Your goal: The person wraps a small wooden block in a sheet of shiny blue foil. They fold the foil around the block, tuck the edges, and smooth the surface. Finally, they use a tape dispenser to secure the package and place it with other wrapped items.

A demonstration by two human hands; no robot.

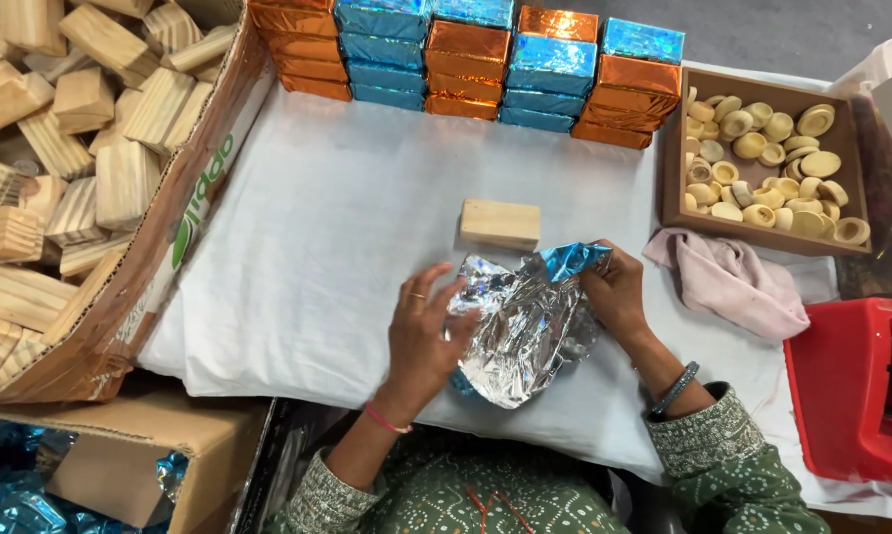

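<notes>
- White-covered tabletop (317,227) fills the middle of the head view; its near edge is cut off by the person's green patterned sleeves.
- Near left: an open cardboard carton (120,465) with blue foil inside, only partly in frame.
- Crumpled foil sheet (525,331), silver side up with a blue corner folded over, lies on the tabletop between both hands.
- Left hand (421,331) rests over the sheet's left edge, fingers curled onto it; the grip itself is hidden under the palm.
- Right hand (614,292) pinches the sheet's upper right edge by the blue corner.
- Bare wooden block (500,222) lies just beyond the foil, untouched.
- Right: pink cloth (733,282); red object (851,391), cut off by the frame.
- Far right: wooden tray (762,163) of small pale cups.
- Left: large box of wooden blocks (70,148).
- Far: stacked orange and blue wrapped blocks (466,59).
</notes>
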